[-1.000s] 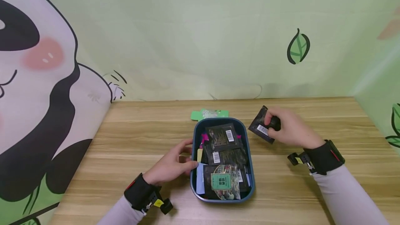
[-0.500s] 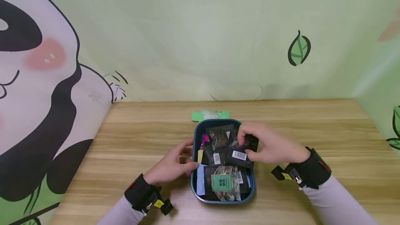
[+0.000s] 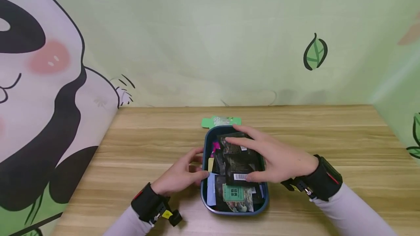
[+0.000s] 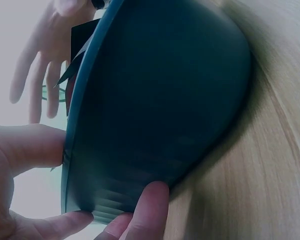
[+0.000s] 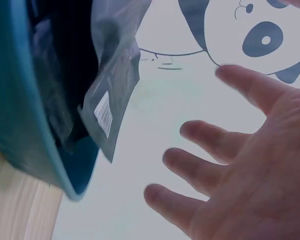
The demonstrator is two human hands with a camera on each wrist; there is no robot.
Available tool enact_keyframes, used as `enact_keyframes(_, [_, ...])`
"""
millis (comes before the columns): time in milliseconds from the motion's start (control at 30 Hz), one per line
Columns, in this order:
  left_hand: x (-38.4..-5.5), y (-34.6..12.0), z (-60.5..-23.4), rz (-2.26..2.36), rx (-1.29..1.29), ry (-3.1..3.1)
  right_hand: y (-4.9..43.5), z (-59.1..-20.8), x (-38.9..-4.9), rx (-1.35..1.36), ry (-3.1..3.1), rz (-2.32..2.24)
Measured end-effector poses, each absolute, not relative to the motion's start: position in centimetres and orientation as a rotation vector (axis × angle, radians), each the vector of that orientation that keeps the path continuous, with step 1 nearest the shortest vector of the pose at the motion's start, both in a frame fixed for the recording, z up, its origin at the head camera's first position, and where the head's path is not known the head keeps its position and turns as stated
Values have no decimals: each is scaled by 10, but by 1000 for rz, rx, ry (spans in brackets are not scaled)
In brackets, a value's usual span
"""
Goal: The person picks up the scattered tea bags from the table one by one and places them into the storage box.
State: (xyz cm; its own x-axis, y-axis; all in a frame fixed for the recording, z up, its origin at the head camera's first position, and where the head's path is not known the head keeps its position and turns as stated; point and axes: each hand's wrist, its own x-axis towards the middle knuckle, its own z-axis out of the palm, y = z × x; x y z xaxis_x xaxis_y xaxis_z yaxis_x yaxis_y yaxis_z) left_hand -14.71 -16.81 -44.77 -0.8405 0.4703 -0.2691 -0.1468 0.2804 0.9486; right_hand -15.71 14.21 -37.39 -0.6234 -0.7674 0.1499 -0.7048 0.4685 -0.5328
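Note:
A dark blue rectangular bin (image 3: pixel 234 213) stands on the wooden table, filled with small black sachets. My left hand (image 3: pixel 178 176) steadies its left side. In the left wrist view the thumb (image 4: pixel 40 145) meets the rim while the other fingers lie along the outer wall. Over the bin's right side, my right hand (image 3: pixel 282 159) spreads its fingers and holds nothing. Beneath it, a black sachet (image 3: pixel 241 165) with a white barcode lies on top of the pile. Nearest the front is a sachet with a green label (image 3: pixel 233 193).
A flat green packet (image 3: pixel 221 121) lies right behind the bin. Inside, along the left wall, show a pale blue packet (image 3: pixel 211 192), a yellowish piece (image 3: pixel 210 165) and a pink wrapper (image 3: pixel 215 148). A wall sheet with a panda print rises beyond the table's back edge.
My right hand has carried a black sachet from the right of the bin to the pile inside and let it go, its fingers now spread. The left hand stays in place.

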Motion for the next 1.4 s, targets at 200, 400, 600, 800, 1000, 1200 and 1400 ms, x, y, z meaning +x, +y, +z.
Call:
enact_keyframes(200, [-148,-167,-447,1590,299,2058,151,-380,-150,-1224,2687,-830])
enact_keyframes(400, [-149,-167,-448,1593,286,2096,162,-396,-145,-1074,2800,-842])
enact_keyframes(600, [-168,-171,-439,1620,307,2314,169,-413,-140,-932,2870,-840])
enact_keyframes(800, [-218,-172,-423,1304,606,2712,173,-426,-138,-863,2956,-824])
enact_keyframes(1000, [-268,-171,-416,802,851,2926,173,-436,-138,-784,3062,-746])
enact_keyframes(1200, [-301,-166,-424,374,989,2944,171,-440,-139,-766,3084,-705])
enact_keyframes(1400, [-320,-148,-444,186,1063,2878,180,-438,-139,-732,3089,-715])
